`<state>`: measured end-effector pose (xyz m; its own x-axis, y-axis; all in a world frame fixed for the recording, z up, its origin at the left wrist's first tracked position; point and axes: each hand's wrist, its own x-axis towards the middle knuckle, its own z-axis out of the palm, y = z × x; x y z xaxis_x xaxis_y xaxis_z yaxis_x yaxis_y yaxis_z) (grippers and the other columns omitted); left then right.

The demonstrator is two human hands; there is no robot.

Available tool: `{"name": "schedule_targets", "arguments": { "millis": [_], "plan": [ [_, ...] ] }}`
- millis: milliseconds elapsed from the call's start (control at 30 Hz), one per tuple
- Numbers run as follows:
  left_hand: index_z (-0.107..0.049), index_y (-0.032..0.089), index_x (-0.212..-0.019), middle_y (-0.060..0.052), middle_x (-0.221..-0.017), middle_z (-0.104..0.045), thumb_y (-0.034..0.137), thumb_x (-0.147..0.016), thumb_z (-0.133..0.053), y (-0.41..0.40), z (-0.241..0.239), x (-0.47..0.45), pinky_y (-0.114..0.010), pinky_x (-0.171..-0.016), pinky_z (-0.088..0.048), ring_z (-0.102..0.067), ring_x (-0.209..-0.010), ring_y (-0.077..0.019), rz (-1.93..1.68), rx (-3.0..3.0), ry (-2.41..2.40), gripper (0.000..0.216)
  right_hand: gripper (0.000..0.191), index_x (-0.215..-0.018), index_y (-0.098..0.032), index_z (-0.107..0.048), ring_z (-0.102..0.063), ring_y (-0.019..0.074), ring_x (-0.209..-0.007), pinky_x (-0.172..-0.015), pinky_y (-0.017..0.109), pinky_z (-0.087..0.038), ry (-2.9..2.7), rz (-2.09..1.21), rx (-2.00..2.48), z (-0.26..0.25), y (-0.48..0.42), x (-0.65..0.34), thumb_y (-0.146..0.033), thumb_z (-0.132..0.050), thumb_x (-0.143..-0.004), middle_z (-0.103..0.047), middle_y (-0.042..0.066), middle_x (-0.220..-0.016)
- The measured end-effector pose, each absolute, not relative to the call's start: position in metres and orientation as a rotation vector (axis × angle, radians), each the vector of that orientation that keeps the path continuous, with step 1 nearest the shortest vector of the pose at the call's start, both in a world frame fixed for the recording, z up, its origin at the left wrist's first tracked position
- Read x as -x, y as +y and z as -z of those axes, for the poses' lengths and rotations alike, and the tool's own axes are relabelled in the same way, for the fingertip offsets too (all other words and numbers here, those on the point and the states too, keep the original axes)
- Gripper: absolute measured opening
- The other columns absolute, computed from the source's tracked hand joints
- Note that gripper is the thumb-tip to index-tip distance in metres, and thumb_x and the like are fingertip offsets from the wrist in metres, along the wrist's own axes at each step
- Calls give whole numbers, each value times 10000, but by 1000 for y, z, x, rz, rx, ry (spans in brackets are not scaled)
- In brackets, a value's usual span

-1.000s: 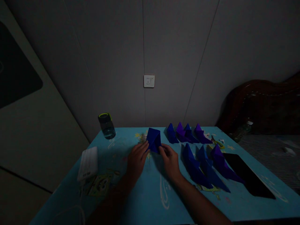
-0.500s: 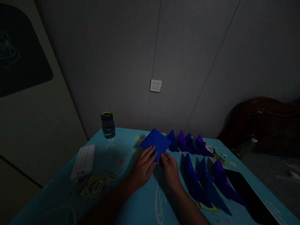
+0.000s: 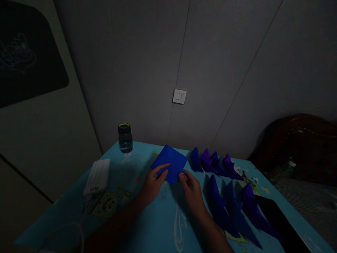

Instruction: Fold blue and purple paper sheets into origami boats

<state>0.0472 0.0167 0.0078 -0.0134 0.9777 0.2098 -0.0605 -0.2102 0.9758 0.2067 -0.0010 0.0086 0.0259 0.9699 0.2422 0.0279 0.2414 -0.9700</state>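
Observation:
A flat blue paper square (image 3: 170, 162) lies on the light blue table (image 3: 158, 225), turned like a diamond. My left hand (image 3: 152, 181) rests on its near left side, fingers stretched over the paper. My right hand (image 3: 191, 188) pinches its near right corner with bent fingers. To the right stand two rows of folded paper shapes. The far row (image 3: 213, 162) mixes blue and purple pieces; the near row (image 3: 231, 207) has longer blue and purple ones.
A small jar with a green-rimmed lid (image 3: 124, 137) stands at the table's far left. A white power bank (image 3: 97, 176) lies at the left beside a cartoon sticker. A black phone (image 3: 279, 219) lies at the right. A wall socket (image 3: 179, 96) is behind.
The folded blue triangle opened out into a flat square under my hands. The camera view shifted left and tilted.

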Motion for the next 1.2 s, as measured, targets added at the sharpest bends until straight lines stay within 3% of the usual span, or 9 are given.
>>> {"name": "schedule_targets", "arguments": {
  "millis": [167,300,400,533,933,1033,1200],
  "plan": [
    [-720,158,-1047,-76,-964,-757,323,-776,-636,20,-13,-42,-284,-707,-552,-698,-811,-204,-1425,-1213,1167,327,608,-1398,-245,-459,-555,299,-1179,-951,471,-468,-1537,-553,1150,-8,2,-223,-383,-661,-841,-501,142,-1407],
    [-740,157,-956,-68,-923,-749,275,-729,-631,22,-9,-39,-266,-663,-529,-680,-771,-194,-1402,-1201,1183,278,525,-1381,-319,-488,-385,301,-1360,-1055,495,-393,-1690,-564,1095,-10,2,-229,-354,-630,-876,-336,85,-1529],
    [-744,157,-913,-59,-858,-742,278,-722,-608,23,-7,-39,-259,-618,-509,-664,-715,-186,-1386,-1196,1187,263,392,-1281,-327,-600,-456,291,-1306,-1026,472,-433,-1735,-695,1057,-13,2,-231,-350,-619,-890,-437,81,-1459],
    [-750,162,-837,-48,-776,-729,332,-745,-564,22,-11,-37,-264,-602,-484,-639,-674,-185,-1377,-1231,1176,268,356,-1202,-313,-671,-546,276,-1198,-984,445,-471,-1702,-825,1019,-14,5,-233,-338,-682,-847,-541,86,-1343],
    [-770,189,-785,-32,-739,-723,356,-809,-519,18,-18,-31,-287,-697,-468,-632,-751,-211,-1391,-1462,1196,302,306,-1053,-283,-756,-591,265,-1118,-948,429,-494,-1585,-984,978,-15,5,-231,-390,-754,-766,-584,92,-1256],
    [-772,193,-814,-39,-793,-745,375,-839,-508,16,-16,-33,-306,-759,-487,-653,-802,-223,-1372,-1518,1164,321,260,-958,-271,-787,-598,278,-1098,-947,442,-488,-1494,-951,1006,-16,7,-229,-424,-759,-750,-631,94,-1180],
    [-754,198,-1002,-72,-1048,-741,422,-895,-467,10,-14,-33,-351,-966,-447,-638,-1032,-247,-1376,-1595,1087,380,221,-894,-247,-799,-598,298,-1102,-976,479,-453,-1396,-853,1069,-16,7,-229,-423,-728,-781,-665,112,-1161]
  ]
}}
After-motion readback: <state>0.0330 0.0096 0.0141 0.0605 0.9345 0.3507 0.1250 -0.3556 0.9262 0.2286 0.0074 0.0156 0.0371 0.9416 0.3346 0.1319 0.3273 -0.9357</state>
